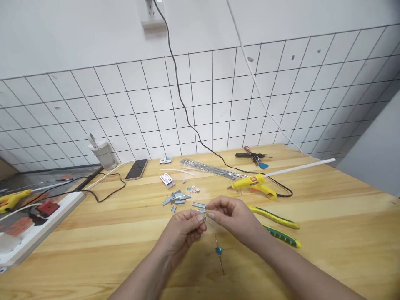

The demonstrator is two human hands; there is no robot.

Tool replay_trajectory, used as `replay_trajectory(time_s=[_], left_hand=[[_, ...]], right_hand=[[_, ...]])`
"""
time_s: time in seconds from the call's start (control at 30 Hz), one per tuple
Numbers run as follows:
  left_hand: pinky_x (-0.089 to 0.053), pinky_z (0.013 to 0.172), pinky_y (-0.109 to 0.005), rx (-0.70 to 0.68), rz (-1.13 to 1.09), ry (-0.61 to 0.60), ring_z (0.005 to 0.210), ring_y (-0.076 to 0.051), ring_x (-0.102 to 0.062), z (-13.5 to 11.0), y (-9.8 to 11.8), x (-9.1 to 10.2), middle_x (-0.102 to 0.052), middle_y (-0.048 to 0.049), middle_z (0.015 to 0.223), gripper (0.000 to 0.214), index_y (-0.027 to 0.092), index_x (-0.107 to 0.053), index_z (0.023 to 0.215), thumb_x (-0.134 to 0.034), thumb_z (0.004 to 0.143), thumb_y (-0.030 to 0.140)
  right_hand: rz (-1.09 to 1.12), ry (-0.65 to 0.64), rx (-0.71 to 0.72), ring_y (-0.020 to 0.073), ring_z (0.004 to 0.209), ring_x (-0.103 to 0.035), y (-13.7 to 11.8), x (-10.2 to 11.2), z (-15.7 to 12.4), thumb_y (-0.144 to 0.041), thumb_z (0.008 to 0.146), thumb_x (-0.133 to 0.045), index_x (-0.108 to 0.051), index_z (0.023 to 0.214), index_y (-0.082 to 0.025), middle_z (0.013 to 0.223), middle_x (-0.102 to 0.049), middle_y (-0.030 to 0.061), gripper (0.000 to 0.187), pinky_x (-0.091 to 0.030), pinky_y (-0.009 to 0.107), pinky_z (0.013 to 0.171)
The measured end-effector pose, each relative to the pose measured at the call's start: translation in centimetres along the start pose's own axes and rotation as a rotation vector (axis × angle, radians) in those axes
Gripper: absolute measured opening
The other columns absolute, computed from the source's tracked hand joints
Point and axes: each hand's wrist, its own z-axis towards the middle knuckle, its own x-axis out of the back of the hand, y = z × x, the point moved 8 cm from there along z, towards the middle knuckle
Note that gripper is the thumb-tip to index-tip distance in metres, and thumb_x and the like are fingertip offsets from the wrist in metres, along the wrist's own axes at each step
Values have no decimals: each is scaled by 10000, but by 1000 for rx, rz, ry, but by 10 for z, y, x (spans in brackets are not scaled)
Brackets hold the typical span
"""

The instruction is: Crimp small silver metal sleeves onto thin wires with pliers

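A glue gun (254, 183), pliers (283, 236) and metal wires (212, 168) on the wooden table (125, 233) mark this as a craft workspace.

Bare left hand (187, 225), bare right hand (237, 218), and two uncovered forearms (287, 258) behind them!
Look at the left side first: slim fingers, a small nail (200, 218) on a rounded thumb (192, 223), then a bare wrist (165, 246) running smoothly into a forearm that widens down to the lower edge. Across to the right, and it's a match, with softly rounded knuckles, a plain, narrow wrist, and a longer stretch of smooth, bare forearm on show, broadening until the frame cuts it off!
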Motion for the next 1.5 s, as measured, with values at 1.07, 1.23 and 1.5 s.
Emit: replay_trajectory(time_s=[1.07, 1.23, 1.5], left_hand=[[-344, 533, -157, -51, -21, 57, 532, -50, -479, 0, 6, 4, -582, 14, 543, 219, 129, -647, 599, -786, 546, 289], [-363, 514, -141, -10, -91, 35, 517, -41, -492, 3, -1, 5, -595, 3, 563, 183, 116, -655, 636, -769, 587, 251], [-406, 476, -123, 45, -166, 7, 514, -41, -528, 3, 1, 7, -619, -2, 599, 83, 109, -661, 659, -715, 657, 171]], right_hand=[[-64, -36, 20, 106, 591, -495, -5, -7, -4, -380, 699, -591, -603, 664, -154, 625, -593, -5, 229, -396, 225, 556], [-184, 2, 105, 109, 586, -495, -6, -7, -6, -329, 737, -551, -603, 660, -161, 631, -597, -1, 192, -399, 223, 550], [-417, -107, 137, 134, 657, -527, -21, 5, -6, -419, 757, -531, -637, 737, -172, 707, -602, 23, 270, -413, 237, 585]])
